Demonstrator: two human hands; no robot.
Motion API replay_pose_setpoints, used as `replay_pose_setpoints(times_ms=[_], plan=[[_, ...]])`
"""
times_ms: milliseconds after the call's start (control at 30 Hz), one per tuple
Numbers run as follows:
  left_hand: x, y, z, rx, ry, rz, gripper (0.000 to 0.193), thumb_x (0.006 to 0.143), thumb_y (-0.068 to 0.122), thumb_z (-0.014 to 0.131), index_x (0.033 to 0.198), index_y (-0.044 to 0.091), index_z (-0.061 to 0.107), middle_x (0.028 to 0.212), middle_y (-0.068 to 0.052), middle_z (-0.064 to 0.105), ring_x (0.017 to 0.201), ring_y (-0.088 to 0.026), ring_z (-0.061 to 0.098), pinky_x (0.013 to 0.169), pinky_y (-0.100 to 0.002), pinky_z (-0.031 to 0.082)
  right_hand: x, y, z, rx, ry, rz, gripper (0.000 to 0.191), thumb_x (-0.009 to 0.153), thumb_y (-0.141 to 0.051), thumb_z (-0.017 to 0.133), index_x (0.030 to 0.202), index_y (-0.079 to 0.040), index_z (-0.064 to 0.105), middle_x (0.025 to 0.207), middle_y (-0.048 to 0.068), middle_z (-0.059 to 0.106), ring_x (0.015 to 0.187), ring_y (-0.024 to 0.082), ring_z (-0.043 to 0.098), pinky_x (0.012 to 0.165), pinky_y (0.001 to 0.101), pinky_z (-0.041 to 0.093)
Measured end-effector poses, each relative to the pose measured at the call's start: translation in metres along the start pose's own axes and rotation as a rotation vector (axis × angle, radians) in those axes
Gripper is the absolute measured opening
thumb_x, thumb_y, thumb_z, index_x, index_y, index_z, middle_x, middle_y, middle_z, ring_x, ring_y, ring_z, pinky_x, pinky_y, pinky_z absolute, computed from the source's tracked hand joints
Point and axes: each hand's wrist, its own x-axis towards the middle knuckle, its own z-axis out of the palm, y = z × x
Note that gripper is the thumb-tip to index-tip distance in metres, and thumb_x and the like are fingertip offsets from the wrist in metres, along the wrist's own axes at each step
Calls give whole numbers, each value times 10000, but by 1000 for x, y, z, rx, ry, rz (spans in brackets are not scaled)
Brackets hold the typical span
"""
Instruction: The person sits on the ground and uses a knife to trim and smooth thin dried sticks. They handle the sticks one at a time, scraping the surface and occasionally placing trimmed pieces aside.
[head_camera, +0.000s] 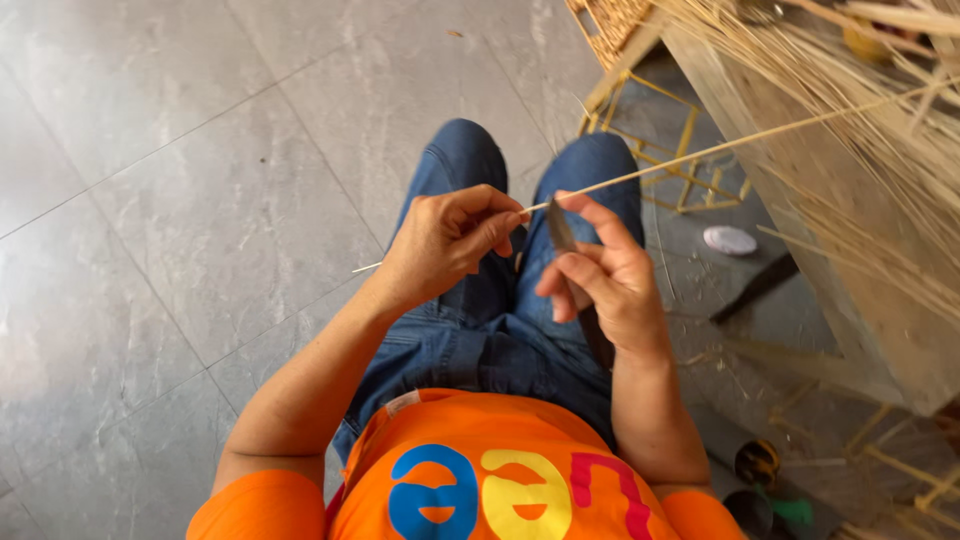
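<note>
Nearest the camera, an orange shirt (480, 470) with coloured letters fills the bottom edge, cut off by the frame, and blue jeans (480, 320) cover the knees under both hands. The right hand (605, 275) is closed around a dark-bladed knife (562, 232); only the blade tip above the fingers and a dark length below the palm show, the handle being hidden inside the grip. The left hand (445, 240) pinches a thin bamboo strip (700, 155) between thumb and forefinger, fingers curled narrow; the strip passes through that hand, a short pale end poking out on its far-left side, and runs up and to the right past the knife blade, touching or just beside it, which cannot be told apart. Just right of the right hand, on the floor, lie a small white round lid (730, 240) and a dark flat tool (755, 288), half hidden by a wooden bench (850, 270). Below the right forearm sit blurred dark and green objects, too cut off to name. Farther up and right of the hands, a bundle of bamboo strips (850, 90) fans over the bench, beside a yellow bamboo frame (670, 150) and a woven basket corner (610, 25). Left of the left hand spreads a grey tiled floor (180, 200).
</note>
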Motion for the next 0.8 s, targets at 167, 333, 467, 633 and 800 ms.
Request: replay_pose_setpoints(times_ms=[167, 333, 467, 633, 800], plan=[[-10, 20, 12, 76, -60, 46, 181, 1008, 221, 654, 1053, 78, 756, 709, 9, 722, 589, -25, 638, 498, -212, 522, -13, -8, 11, 75, -37, -3, 462, 1048, -132, 602, 1486, -61, 472, 829, 117, 721, 567, 112, 624, 528, 228, 529], [-17, 26, 14, 106, -125, 112, 176, 1005, 180, 646, 1072, 45, 736, 754, 0, 731, 604, -36, 652, 506, -217, 527, -19, -5, 14, 52, -22, -18, 382, 1067, -128, 588, 1435, -51, 518, 858, 109, 722, 585, 96, 632, 525, 221, 536], [-20, 24, 16, 108, -141, 95, 158, 1001, 159, 667, 1036, 23, 737, 730, -27, 710, 608, -50, 652, 520, -224, 534, -24, -1, 16, 67, -26, -44, 378, 1070, -130, 590, 1433, -54, 519, 850, 102, 724, 581, 85, 626, 521, 207, 522], [-22, 20, 21, 74, -137, 205, 146, 1010, 146, 676, 1045, 22, 743, 753, -13, 710, 653, -44, 663, 542, -216, 533, -28, -1, 16, 19, 14, -83, 326, 1076, -127, 593, 1386, -34, 554, 835, 106, 721, 566, 89, 624, 494, 198, 494], [-25, 17, 22, 34, -161, 197, 155, 1018, 159, 683, 1047, 24, 753, 726, -7, 675, 636, -42, 608, 535, -211, 505, -34, 2, 14, 77, 9, -122, 303, 1078, -126, 604, 1364, -31, 567, 829, 118, 721, 551, 95, 602, 485, 204, 464]])
